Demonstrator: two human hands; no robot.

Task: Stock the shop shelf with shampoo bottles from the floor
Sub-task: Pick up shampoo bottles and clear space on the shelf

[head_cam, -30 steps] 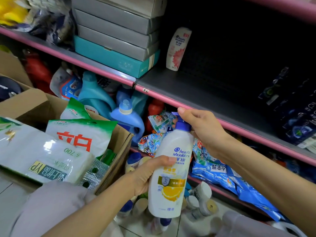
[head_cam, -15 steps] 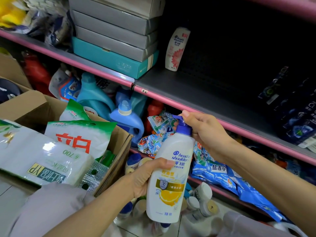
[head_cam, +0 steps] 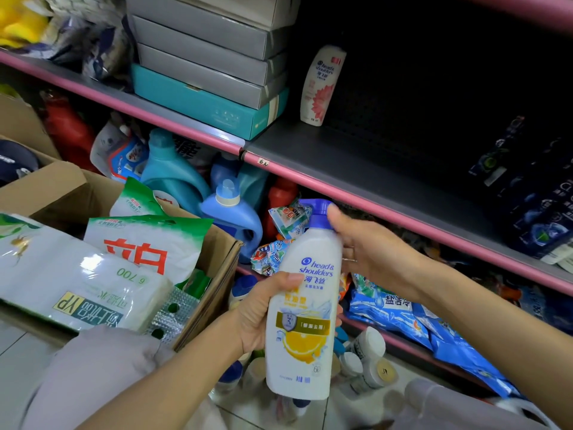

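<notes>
A white shampoo bottle (head_cam: 305,308) with a blue pump top and a lemon label is held upright in front of the lower shelves. My left hand (head_cam: 259,311) wraps its middle from the left. At the neck and pump, my right hand (head_cam: 364,246) grips it from the right. On the grey shelf (head_cam: 366,162) with a pink front edge stands one white shampoo bottle with a pink flower (head_cam: 321,85). Several more bottles (head_cam: 362,355) stand on the floor below the held bottle.
Stacked grey and teal boxes (head_cam: 210,76) fill the shelf's left part. Dark packs (head_cam: 533,200) sit at its right end. A cardboard box (head_cam: 214,268) with detergent bags stands at left. Blue detergent jugs (head_cam: 229,218) and blue bags (head_cam: 412,318) crowd the lower shelves.
The held bottle has dropped slightly and tilted a little more upright. My right hand has shifted from the pump head down onto the neck. Both hands keep their hold.
</notes>
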